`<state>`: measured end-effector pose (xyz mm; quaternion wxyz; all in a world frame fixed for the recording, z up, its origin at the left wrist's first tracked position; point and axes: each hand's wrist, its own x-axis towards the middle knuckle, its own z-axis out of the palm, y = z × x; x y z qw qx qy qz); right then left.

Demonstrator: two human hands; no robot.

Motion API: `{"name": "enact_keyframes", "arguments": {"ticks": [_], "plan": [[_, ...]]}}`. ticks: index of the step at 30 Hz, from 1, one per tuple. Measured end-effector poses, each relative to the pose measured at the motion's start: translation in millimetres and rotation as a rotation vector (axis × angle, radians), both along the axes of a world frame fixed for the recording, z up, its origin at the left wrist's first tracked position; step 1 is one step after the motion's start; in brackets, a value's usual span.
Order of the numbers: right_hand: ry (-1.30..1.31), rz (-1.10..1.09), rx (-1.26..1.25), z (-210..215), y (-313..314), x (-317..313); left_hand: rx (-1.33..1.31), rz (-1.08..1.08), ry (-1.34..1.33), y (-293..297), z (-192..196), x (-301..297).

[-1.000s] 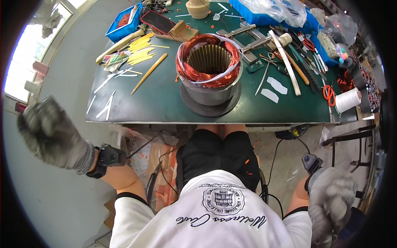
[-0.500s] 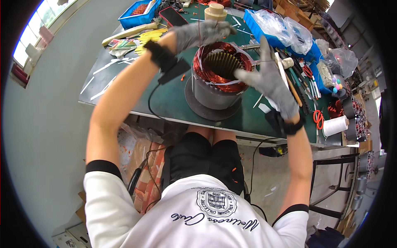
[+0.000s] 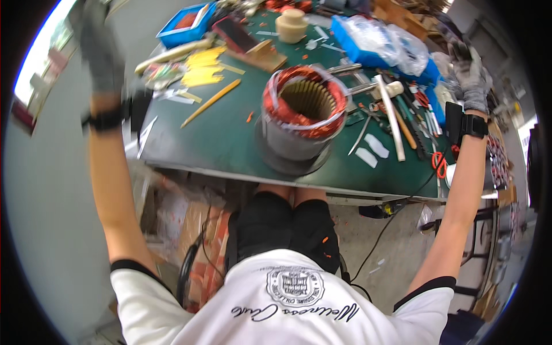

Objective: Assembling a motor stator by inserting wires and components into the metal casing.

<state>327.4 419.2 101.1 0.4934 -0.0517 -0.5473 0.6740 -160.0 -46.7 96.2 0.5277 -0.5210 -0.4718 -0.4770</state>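
A stator, a grey cylinder with red-brown copper windings and white lacing around its slotted bore, stands upright on a dark round base near the table's front edge. Both my hands are away from it, raised to either side. My left hand, in a grey glove, is blurred at the upper left beyond the table; it looks stretched out and holds nothing I can see. At the upper right my right hand, also gloved, has its fingers apart with nothing in them, near the blue bins. Black bands circle both wrists.
On the green table lie yellow strips, a pencil-like yellow stick, a phone beside a wooden block, a blue tray, hand tools and a blue bin with plastic bags.
Both hands have moved away from the stator, the left one up and left, the right one up and right. The yellow stick and wooden block have come into sight where my left arm was.
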Motion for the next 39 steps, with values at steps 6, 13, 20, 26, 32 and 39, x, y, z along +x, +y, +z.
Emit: {"name": "enact_keyframes", "arguments": {"ticks": [6,13,20,26,32,39], "plan": [[-0.719,-0.501,0.212,-80,-21,-5,-0.815,-0.251,-0.037,16,-140,140],[-1.043,-0.854,0.737,-126,25,5,-0.806,-0.609,0.105,94,-141,172],[-0.92,-0.608,0.628,-157,70,-76,-0.834,-0.46,0.002,82,-155,175],[-0.704,-0.506,0.507,-190,123,-150,-0.903,-0.451,-0.021,78,-155,177],[-1.733,-0.908,0.755,-225,188,-182,-0.922,-0.453,-0.013,79,-155,175],[-1.927,-0.895,1.126,-230,203,-214,-0.922,-0.478,0.022,83,-155,175]]}}
